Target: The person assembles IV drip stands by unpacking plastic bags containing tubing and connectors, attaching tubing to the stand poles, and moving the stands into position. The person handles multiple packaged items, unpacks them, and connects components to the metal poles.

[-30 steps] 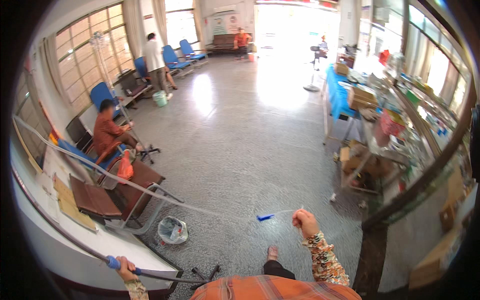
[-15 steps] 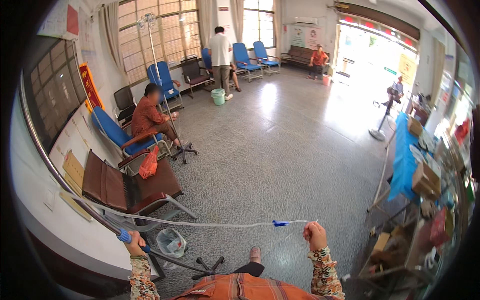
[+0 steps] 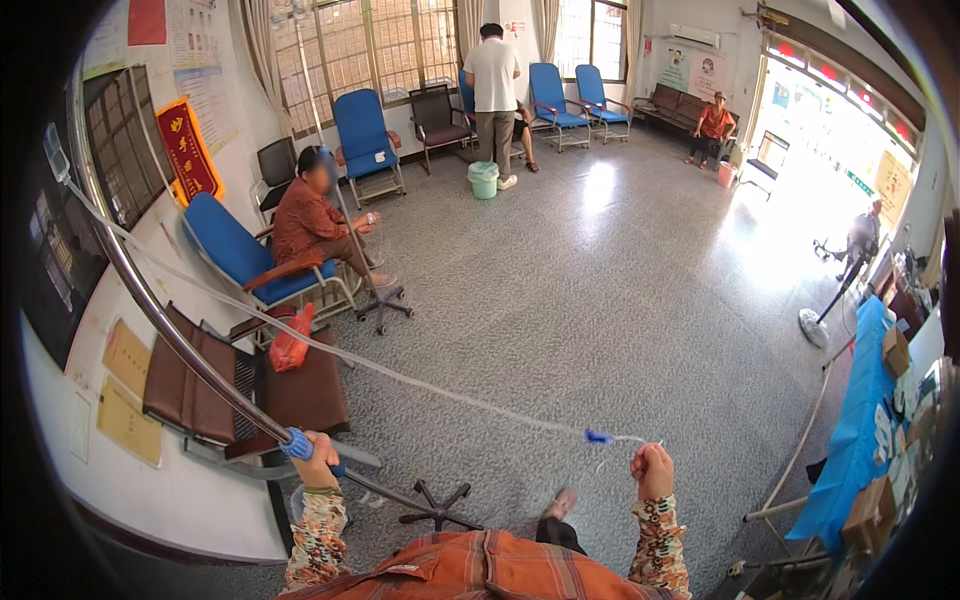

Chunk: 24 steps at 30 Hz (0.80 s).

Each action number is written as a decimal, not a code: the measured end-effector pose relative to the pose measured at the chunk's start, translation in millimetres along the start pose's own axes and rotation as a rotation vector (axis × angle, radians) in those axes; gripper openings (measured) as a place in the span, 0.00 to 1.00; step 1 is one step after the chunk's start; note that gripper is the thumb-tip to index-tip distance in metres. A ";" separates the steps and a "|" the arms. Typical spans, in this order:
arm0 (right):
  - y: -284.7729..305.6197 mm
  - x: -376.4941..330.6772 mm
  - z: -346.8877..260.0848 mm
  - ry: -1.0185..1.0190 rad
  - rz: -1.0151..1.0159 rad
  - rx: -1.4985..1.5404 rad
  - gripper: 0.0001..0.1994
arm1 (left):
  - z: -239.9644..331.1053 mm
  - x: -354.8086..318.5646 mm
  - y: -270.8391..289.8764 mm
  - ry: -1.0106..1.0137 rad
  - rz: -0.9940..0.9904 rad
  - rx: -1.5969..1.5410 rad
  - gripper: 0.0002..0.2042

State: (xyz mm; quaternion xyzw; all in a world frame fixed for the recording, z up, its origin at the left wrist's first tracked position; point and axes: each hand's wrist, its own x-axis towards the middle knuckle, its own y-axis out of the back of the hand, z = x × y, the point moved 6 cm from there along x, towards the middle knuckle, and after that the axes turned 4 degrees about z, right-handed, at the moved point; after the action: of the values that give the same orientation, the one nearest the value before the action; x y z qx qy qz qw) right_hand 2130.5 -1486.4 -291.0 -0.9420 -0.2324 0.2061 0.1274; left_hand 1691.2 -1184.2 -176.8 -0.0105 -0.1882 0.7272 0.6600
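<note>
My left hand (image 3: pixel 318 464) is wrapped round a metal IV pole (image 3: pixel 229 395), just below its blue collar (image 3: pixel 297 444). The pole slants down to a dark wheeled base (image 3: pixel 440 506) near my foot. My right hand (image 3: pixel 652 470), out to the right, pinches the end of a clear infusion tube (image 3: pixel 420 383). A blue clamp (image 3: pixel 599 437) sits on the tube a little short of my fingers. From there the line stretches slackly up and left to a drip chamber or small bag (image 3: pixel 57 152) by the pole; its detail is too small to tell.
Brown chairs (image 3: pixel 305 385) with a red bag (image 3: pixel 291 340) stand at left. Beyond, a seated person (image 3: pixel 305 220) is beside another drip stand (image 3: pixel 345 215). A standing person (image 3: pixel 494 80) is farther back near a green bin (image 3: pixel 483 180). A blue-covered table (image 3: pixel 845 430) lines the right.
The view has turned left and the pole's base shows more fully. The tube now slopes down more steeply towards my right hand. Both hands keep their grips.
</note>
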 end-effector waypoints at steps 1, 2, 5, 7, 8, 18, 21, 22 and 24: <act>-2.0 27.2 -6.2 -0.013 0.014 0.002 0.08 | -12.8 12.0 -19.9 0.002 0.000 -0.010 0.08; -3.5 58.2 -16.8 0.018 0.006 -0.002 0.08 | -26.8 21.9 -44.2 0.013 -0.002 -0.024 0.09; -3.4 147.2 -37.0 0.054 -0.008 0.014 0.08 | -64.4 51.7 -117.7 0.028 -0.004 -0.028 0.08; -7.0 204.4 -55.1 0.038 -0.010 0.047 0.08 | -83.3 73.9 -163.1 0.024 0.015 -0.017 0.08; -8.7 232.8 -64.6 0.031 -0.010 0.064 0.08 | -94.7 85.5 -184.0 0.023 0.023 -0.012 0.08; -48.2 497.1 -144.9 -0.006 -0.048 -0.004 0.08 | -248.9 243.1 -323.2 0.003 -0.602 -0.004 0.09; -56.7 586.7 -161.7 0.016 -0.057 0.021 0.09 | -241.0 249.1 -454.3 -0.075 -0.133 0.090 0.08; -60.4 615.0 -170.2 0.031 -0.064 0.024 0.09 | -242.1 249.8 -488.5 -0.103 0.027 0.126 0.09; -74.3 672.6 -186.3 0.010 -0.039 0.021 0.09 | -262.9 276.8 -536.2 -0.121 0.107 0.080 0.08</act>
State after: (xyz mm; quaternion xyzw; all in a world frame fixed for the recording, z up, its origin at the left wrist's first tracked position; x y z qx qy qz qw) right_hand 2728.1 -1119.6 -322.9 -0.9369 -0.2477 0.2011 0.1426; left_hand 2237.5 -818.1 -202.4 0.0499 -0.1978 0.7677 0.6074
